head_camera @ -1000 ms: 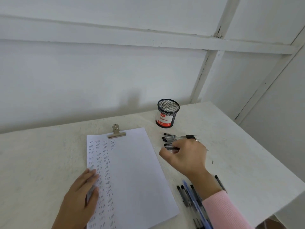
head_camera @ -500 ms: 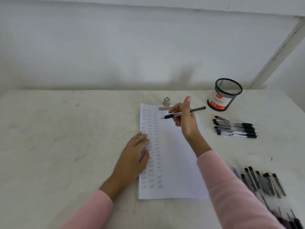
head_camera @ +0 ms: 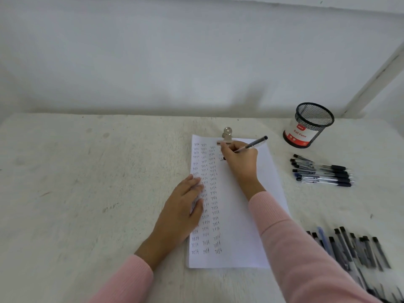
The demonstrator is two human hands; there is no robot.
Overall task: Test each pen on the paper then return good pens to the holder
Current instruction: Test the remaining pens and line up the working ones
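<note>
right hand: we see the right hand (head_camera: 239, 159) gripping a pen (head_camera: 251, 145) in a writing hold, fingers curled round the barrel, over the far part of the paper (head_camera: 238, 226).
pen: it slants, with its dark back end pointing far and right; its tip is down by the paper, right of the written columns, but the fingers partly hide it and we cannot tell whether it touches.
left hand: the left hand (head_camera: 183, 206) lies flat with fingers straight, pressing on the left edge of the paper, over some of the writing.
paper: a white sheet lying mid-surface, with three columns of small "test" words down its left half and its right half blank.
clip: a metal clip (head_camera: 227, 134) sits at the far edge of the sheet, just beyond the right hand.
holder: we see a black mesh holder (head_camera: 309, 125) with a red and white label, upright at the far right, well apart from the paper.
row of pens: a row of pens (head_camera: 321, 172) lies side by side, near of the holder and right of the paper.
pile of pens: a blurred pile of pens (head_camera: 349, 250) lies at the near right, beside the pink right sleeve (head_camera: 295, 248).
surface: an off-white, rough surface (head_camera: 87, 193) carries everything.
</note>
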